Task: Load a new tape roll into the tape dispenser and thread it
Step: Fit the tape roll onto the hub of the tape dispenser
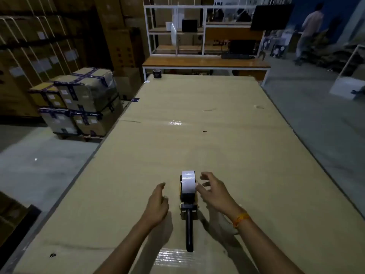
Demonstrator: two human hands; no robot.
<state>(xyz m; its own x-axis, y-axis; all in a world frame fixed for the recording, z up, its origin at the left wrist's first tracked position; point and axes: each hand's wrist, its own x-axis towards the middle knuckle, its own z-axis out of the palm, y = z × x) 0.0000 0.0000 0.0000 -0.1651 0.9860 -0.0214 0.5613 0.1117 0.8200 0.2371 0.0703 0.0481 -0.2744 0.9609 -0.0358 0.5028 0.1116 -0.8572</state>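
A hand-held tape dispenser [189,212] lies on the cardboard-covered table [197,135], its black handle pointing toward me. A white tape roll [188,183] sits in its frame at the far end. My left hand [157,204] hovers just left of the dispenser, fingers relaxed, holding nothing. My right hand [214,191] hovers just right of the roll with fingers spread; its thumb is close to the roll's side, and I cannot tell whether it touches. An orange band circles my right wrist.
A dark tape roll [157,73] stands at the table's far left corner. Stacked taped boxes [79,101] sit on the floor to the left. A wooden bench with white shelving [205,63] lies beyond the table. A person [310,30] stands far right.
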